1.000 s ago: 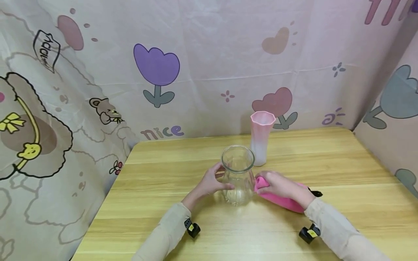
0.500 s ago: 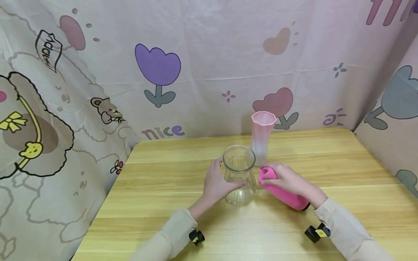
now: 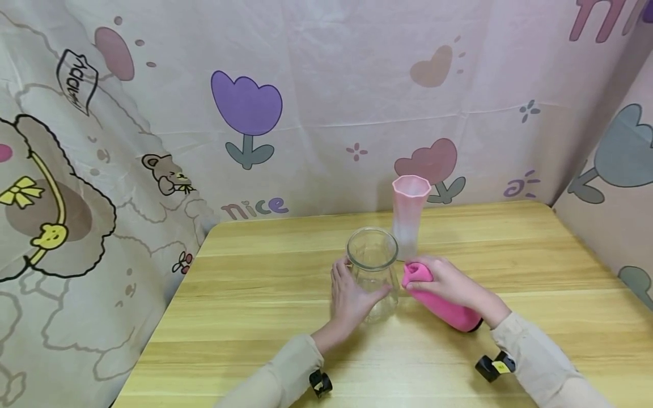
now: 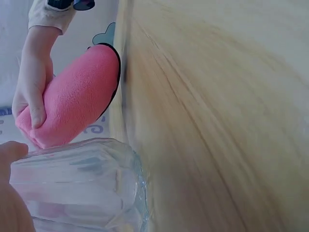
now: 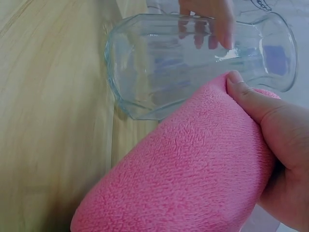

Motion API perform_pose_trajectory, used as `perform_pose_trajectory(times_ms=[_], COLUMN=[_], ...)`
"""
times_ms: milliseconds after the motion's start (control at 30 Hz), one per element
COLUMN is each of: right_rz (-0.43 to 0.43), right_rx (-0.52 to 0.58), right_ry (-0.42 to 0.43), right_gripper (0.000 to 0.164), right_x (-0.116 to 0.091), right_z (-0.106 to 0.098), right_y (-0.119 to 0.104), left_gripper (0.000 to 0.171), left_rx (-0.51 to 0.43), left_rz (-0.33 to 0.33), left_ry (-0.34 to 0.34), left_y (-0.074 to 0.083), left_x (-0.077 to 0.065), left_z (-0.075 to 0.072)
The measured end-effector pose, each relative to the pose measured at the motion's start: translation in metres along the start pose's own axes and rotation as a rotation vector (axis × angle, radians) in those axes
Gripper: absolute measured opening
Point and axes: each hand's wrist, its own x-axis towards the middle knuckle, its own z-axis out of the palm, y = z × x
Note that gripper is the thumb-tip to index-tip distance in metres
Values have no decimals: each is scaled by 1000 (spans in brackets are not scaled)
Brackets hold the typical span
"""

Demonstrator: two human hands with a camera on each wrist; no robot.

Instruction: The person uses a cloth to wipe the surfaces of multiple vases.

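Note:
A clear glass vase [image 3: 373, 276] with a flared rim stands upright on the wooden table. My left hand [image 3: 351, 297] grips it from the left, thumb across the front and fingers around the far left side. Just right of the vase, my right hand [image 3: 451, 283] holds a pink terry cloth [image 3: 449, 313], bunched at its upper end between thumb and fingers. The cloth's dark edge shows in the left wrist view. In the right wrist view the cloth [image 5: 178, 169] overlaps the glass, and fingers of the left hand [image 5: 210, 21] show at the vase's far side.
A tall pink-to-white vase [image 3: 410, 212] with a scalloped rim stands close behind the glass one. Behind the table [image 3: 255, 272] hangs a printed curtain [image 3: 326, 85], which continues along the left and right sides.
My left hand has moved its grip, its thumb now reaching farther right across the vase. My right hand has drawn the cloth slightly right and up from the glass.

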Motion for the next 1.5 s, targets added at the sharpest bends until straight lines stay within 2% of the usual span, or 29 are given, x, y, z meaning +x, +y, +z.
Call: perform_pose_trajectory(times_ms=[133, 233, 500, 633, 700, 833, 1000, 1133, 1233, 1333, 1400, 1500], right_rz=[7, 18, 33, 29, 29, 33, 41, 45, 46, 50, 49, 47], right_rx=[10, 31, 63, 64, 67, 57, 55, 63, 65, 72, 81, 88], right_ry=[4, -7, -12, -4, 0, 8, 10, 1, 0, 0, 15, 94], right_gripper=[41, 44, 45, 46, 46, 47, 48, 48, 49, 49, 49, 49], right_x=[-2, -3, -5, -6, -6, -7, -8, -8, -8, -9, -9, -8], right_z=[0, 0, -1, 0, 0, 1, 1, 3, 4, 5, 4, 2], right_y=[1, 2, 3, 5, 5, 7, 8, 8, 9, 9, 9, 5], left_gripper=[88, 88, 80, 81, 80, 80, 80, 79, 80, 83, 86, 87], left_rx=[-102, -161, -402, -515, -543, -581, -690, -750, -755, -726, -684, -638], left_rz=[-28, -32, 42, 97, 111, 89, 54, 40, 23, -7, -24, -39], left_ry=[-59, -139, -457, -611, -674, -767, -847, -893, -891, -834, -772, -682], left_y=[-7, -15, -33, -31, -30, -42, -57, -59, -58, -60, -62, -64], left_x=[2, 7, 32, 43, 47, 55, 65, 70, 70, 65, 59, 50], left_z=[-5, -13, -34, -47, -53, -50, -43, -43, -44, -45, -46, -49])
